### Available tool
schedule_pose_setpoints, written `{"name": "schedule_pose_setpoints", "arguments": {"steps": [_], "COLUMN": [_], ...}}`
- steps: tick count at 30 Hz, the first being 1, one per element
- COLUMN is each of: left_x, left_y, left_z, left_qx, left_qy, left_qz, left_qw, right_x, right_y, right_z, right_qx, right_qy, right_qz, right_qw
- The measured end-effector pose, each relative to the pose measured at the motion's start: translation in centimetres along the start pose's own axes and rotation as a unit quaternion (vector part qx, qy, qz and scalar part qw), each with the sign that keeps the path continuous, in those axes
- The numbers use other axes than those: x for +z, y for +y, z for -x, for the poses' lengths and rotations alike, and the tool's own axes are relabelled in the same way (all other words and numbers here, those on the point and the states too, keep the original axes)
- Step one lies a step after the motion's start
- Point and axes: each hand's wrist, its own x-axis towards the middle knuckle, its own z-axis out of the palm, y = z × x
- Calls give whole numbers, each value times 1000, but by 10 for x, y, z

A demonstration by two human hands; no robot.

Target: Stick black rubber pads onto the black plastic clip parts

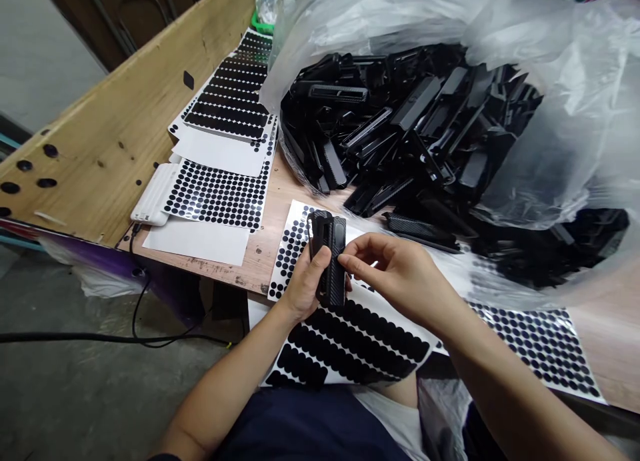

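My left hand (pixel 303 284) is wrapped round a black plastic part (pixel 334 268) with a carbon-fibre pattern, its thumb lying across the front. The part is held nearly upright above the table edge. My right hand (pixel 387 261) has thumb and forefinger pinched together against the part's right side; whatever is between those fingertips is too small to make out. Below the hands a sheet of black oval stickers (pixel 365 338) hangs over the edge towards my lap. Behind them lies a white sheet with round black stickers (pixel 287 254).
A large clear plastic bag (pixel 540 141) full of similar black parts (pixel 415 108) fills the right of the table. Further sticker sheets (pixel 220 191) and a white power bank-like box (pixel 155 194) with a cable lie at left, beside a wooden board (pixel 105 128). Another dotted sheet (pixel 545 344) lies at right.
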Motion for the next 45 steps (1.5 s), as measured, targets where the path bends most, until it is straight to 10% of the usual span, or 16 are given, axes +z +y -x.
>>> {"name": "schedule_pose_setpoints", "arguments": {"steps": [12,16,22,27,30,45], "left_x": [-2,-1,3,-4,-8,-10], "left_y": [4,6,9,5,4,3], "left_z": [0,-2,-4,-3,-2,-2], "left_qx": [-3,-14,-6,-38,-52,-54], "left_qy": [-28,-14,16,-75,-114,-125], "left_qz": [15,56,111,63,26,3], "left_qw": [999,998,994,995,992,991], "right_x": [3,6,8,-19,-30,-19], "right_y": [41,71,67,34,24,21], "right_z": [2,14,40,31,14,4], "right_qx": [-63,-62,-255,-81,26,27], "right_qy": [192,108,64,180,120,81], "right_qz": [119,227,143,-105,-177,-176], "right_qw": [972,966,954,975,977,981]}}
